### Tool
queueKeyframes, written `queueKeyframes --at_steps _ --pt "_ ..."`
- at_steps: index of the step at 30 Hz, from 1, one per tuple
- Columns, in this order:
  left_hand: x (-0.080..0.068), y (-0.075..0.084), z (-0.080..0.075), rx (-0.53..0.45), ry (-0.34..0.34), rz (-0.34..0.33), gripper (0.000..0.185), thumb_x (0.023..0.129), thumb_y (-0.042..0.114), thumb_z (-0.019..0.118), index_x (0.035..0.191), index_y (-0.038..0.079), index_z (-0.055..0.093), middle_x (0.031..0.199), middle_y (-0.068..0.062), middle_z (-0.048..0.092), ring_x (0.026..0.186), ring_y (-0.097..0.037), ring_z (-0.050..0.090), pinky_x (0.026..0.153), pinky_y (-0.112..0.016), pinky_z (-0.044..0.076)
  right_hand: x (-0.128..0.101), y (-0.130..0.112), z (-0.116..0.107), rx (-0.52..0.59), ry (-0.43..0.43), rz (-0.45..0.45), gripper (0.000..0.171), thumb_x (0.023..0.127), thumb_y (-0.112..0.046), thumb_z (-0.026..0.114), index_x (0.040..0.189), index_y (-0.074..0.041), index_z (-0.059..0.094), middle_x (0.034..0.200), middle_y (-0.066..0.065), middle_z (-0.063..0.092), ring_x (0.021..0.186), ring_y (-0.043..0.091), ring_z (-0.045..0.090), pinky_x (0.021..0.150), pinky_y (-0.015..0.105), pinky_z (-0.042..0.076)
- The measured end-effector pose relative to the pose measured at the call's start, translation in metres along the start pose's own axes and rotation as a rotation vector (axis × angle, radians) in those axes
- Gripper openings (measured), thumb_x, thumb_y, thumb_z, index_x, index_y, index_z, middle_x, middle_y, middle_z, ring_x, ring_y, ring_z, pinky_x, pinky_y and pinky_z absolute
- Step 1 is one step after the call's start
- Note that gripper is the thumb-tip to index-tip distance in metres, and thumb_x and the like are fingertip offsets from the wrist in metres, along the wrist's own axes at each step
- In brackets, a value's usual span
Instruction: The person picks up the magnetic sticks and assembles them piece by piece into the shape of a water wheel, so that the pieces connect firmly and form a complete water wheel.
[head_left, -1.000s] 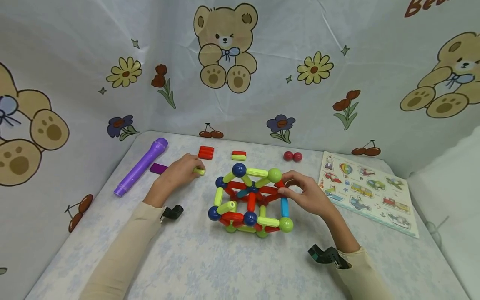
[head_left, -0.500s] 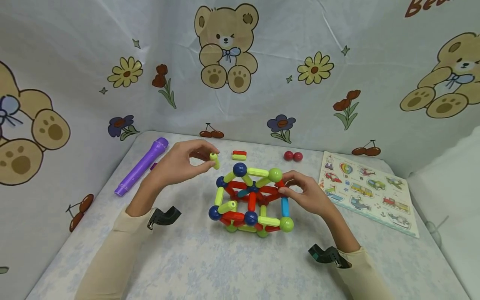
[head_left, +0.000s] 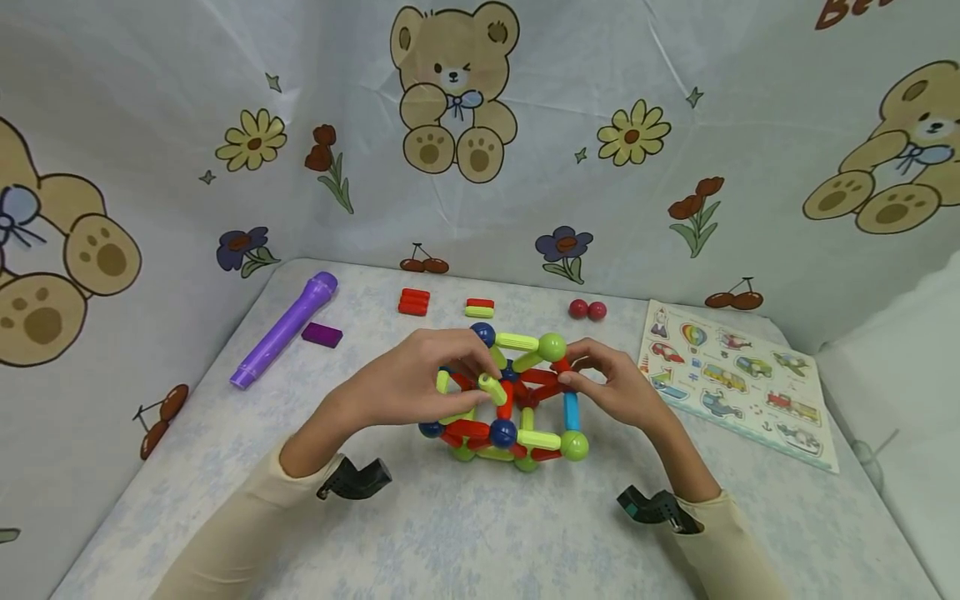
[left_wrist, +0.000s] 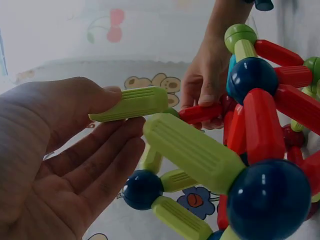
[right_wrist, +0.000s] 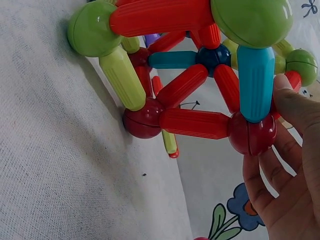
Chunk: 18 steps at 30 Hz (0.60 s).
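Worktop [head_left: 390, 533]: pale covering with a faint blue pattern, walled on three sides by cloth printed with bears and flowers.

Picture puzzle board [head_left: 738, 383]: flat, along the right edge, vehicles printed on it.

Rod-and-ball frame [head_left: 517, 400]: box-shaped lattice of red, green and blue rods joined by blue, green and red balls; stands mid-worktop, between the two hands.

Purple tube [head_left: 283, 331]: lies slantwise near the far left corner. Purple block [head_left: 322, 335]: just beside the tube.

Left hand [head_left: 412, 383]: at the frame's left side, thumb and fingers pinching a loose green rod [head_left: 492, 388]; in the left wrist view the rod [left_wrist: 132, 104] sits under the thumb, remaining fingers loosely extended, its free end close by the frame's rods.

Right hand [head_left: 618, 387]: at the frame's right side, fingers curled about a red ball joint [right_wrist: 252, 132] and pinching it, thumb on the blue rod above it.

Red rods [head_left: 413, 302]: small stack near the far edge. Red and green rod pair [head_left: 479, 308]: just to its right. Two red balls [head_left: 587, 310]: touching, near the far edge, beside the puzzle board's corner.
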<state>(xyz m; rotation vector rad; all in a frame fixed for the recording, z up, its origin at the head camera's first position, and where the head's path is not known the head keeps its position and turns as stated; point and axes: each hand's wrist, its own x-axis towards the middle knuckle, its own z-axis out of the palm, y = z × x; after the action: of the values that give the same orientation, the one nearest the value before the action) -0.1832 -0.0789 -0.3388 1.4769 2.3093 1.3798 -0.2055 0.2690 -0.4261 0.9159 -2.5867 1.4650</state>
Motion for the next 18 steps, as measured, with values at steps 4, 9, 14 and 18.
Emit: queueKeyframes --at_steps 4,9,14,18 --pt "0.002 -0.001 0.007 0.011 -0.105 -0.062 0.021 0.095 0.008 0.082 0.113 0.009 0.072 0.108 0.003 0.072 0.093 -0.004 0.071 0.084 -0.029 0.064 0.0 0.0 0.0 0.008 -0.001 0.0 0.027 0.101 0.002 0.072 0.127 -0.004 0.07 0.117 0.009 0.075 0.108 0.011 0.069 0.098 0.021 0.056" --pt "0.003 -0.002 0.013 0.054 -0.174 -0.117 0.016 0.096 0.01 0.082 0.108 0.013 0.071 0.104 0.006 0.07 0.092 -0.002 0.068 0.084 -0.023 0.061 0.0 0.001 0.0 0.012 0.001 0.0 0.028 0.1 0.003 0.073 0.127 -0.005 0.07 0.117 0.007 0.075 0.108 0.011 0.069 0.098 0.022 0.056" --pt "0.004 -0.002 0.014 0.043 -0.219 -0.143 0.016 0.095 0.007 0.08 0.105 0.014 0.069 0.103 0.007 0.069 0.092 -0.002 0.069 0.087 -0.021 0.061 0.0 0.001 0.0 0.01 -0.002 0.012 0.028 0.1 0.003 0.072 0.126 -0.006 0.07 0.117 0.007 0.075 0.109 0.011 0.068 0.098 0.022 0.056" --pt "0.004 -0.002 0.013 0.052 -0.229 -0.164 0.017 0.095 0.008 0.081 0.105 0.015 0.069 0.103 0.007 0.069 0.093 -0.002 0.069 0.087 -0.021 0.06 0.0 0.001 0.0 0.002 -0.001 0.016 0.028 0.1 0.002 0.073 0.127 -0.006 0.07 0.117 0.006 0.075 0.108 0.011 0.068 0.098 0.021 0.056"
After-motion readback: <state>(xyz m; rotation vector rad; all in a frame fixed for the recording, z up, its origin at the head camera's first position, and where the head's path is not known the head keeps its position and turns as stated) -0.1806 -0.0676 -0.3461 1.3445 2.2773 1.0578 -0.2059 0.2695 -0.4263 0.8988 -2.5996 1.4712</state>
